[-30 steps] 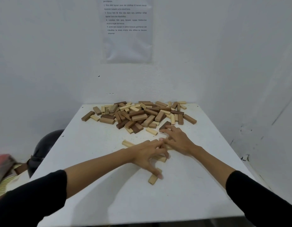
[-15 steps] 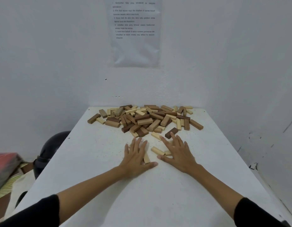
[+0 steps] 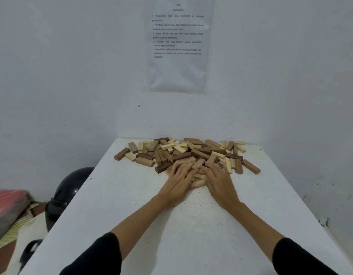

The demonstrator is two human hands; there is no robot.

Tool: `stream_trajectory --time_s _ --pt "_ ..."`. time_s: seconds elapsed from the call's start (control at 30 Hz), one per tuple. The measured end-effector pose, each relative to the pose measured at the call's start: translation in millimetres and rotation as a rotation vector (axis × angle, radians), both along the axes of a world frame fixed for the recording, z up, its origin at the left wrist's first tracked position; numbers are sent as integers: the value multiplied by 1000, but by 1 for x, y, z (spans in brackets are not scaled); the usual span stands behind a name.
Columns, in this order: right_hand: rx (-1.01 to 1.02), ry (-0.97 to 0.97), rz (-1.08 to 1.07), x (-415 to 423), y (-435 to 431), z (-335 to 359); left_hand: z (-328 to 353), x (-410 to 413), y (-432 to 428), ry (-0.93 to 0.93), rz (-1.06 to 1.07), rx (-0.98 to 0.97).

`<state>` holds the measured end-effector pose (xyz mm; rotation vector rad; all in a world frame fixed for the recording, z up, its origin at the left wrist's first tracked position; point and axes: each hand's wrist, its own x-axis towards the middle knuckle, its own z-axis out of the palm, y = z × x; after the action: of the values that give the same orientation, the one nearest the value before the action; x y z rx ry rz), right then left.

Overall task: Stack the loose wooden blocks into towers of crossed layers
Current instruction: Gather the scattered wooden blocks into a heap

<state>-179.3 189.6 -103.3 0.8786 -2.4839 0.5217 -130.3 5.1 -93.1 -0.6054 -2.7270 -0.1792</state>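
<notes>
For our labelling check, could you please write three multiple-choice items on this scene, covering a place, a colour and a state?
1. Where on the table is the block pile?
A. near edge
B. far end, by the wall
C. near right corner

2. What colours are the blocks?
A. pale and brown
B. blue
C. black

3. How are the left hand and right hand?
A. fists
B. lifting a block
C. fingers straight, on blocks

Answers: 1 B, the pile lies at the end by the wall; 2 A, light and dark wood mix; 3 C, both lie flat at the pile's near edge.
</notes>
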Motion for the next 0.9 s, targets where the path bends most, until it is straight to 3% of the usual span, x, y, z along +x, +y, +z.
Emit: stream_trajectory --time_s 0.13,0.27,0.43,0.6,0.73,0.9 --pt "108 -93 -12 -2 0 -9 -3 -4 -2 -51 39 120" --pt "-43 -118 -55 -9 -2 -7 -1 -10 -1 74 28 136" --pt "-150 19 -132 -15 -7 4 20 -23 -11 198 140 321" --pt "-172 -18 -97 -27 -22 10 35 -48 -32 84 275 357" --pt "-183 -26 -10 -47 -33 20 36 -62 -40 -25 188 307" --pt "-165 -197 -11 -71 -36 39 36 -74 -44 -34 92 238"
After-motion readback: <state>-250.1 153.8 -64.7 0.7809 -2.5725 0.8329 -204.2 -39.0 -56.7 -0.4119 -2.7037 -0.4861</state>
